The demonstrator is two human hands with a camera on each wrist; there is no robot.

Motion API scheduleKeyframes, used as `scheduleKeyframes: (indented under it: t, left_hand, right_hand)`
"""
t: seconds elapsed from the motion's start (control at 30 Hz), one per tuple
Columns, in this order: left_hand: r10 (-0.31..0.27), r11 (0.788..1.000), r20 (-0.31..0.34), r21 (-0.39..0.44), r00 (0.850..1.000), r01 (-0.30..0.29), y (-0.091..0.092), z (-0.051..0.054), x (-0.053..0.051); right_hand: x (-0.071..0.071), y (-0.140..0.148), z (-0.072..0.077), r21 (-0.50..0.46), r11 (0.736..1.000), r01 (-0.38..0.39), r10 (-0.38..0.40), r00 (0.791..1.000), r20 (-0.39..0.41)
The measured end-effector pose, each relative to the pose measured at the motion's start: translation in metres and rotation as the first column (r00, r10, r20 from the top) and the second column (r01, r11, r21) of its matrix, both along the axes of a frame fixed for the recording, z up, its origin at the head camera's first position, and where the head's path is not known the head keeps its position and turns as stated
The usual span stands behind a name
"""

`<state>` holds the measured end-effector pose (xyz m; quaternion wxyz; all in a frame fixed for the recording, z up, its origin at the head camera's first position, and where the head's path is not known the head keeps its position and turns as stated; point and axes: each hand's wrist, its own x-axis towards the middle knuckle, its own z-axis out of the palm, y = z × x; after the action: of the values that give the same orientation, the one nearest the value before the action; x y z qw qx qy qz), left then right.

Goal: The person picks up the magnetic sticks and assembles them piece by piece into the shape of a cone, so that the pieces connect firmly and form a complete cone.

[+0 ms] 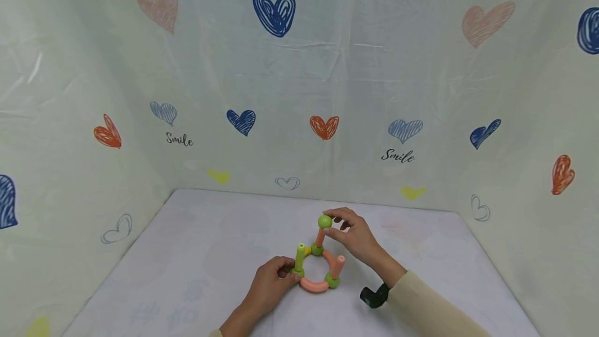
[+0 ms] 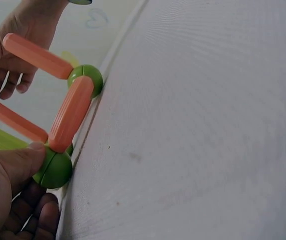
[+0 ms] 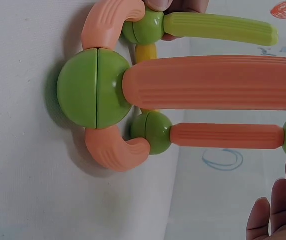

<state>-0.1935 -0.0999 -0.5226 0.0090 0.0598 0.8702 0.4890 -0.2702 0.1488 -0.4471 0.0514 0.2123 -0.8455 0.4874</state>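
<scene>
A toy frame of green balls and rods stands on the white table. Its base ring joins three balls by curved rods, pink (image 1: pixel 313 286), orange and yellow (image 1: pixel 307 250). My left hand (image 1: pixel 269 285) pinches the ring's left green ball (image 2: pixel 55 169), from which a lime rod (image 1: pixel 299 258) rises. On the front-right ball (image 3: pixel 93 89) stands an orange-pink rod (image 1: pixel 338 267) with a bare top end. An orange rod (image 3: pixel 227 136) rises from the back ball (image 1: pixel 316 249). My right hand (image 1: pixel 357 235) holds the green ball (image 1: pixel 325 221) at its top between thumb and fingers.
A black device (image 1: pixel 374 295) sits at my right wrist, near the sleeve (image 1: pixel 430 303). White sheeting (image 1: pixel 355 87) with printed hearts surrounds the table (image 1: pixel 187 233) at the back and sides.
</scene>
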Motion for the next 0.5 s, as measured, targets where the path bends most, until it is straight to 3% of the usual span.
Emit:
scheduleKeyframes:
  t: [0.5]
  left_hand:
    - [0.009,1.000,-0.009,0.008,1.000,-0.009,0.0017,0.0012,0.0004]
  right_hand:
    - [0.0068,-0.0037,-0.0013,-0.009,1.000,0.015,-0.015,0.999,0.037]
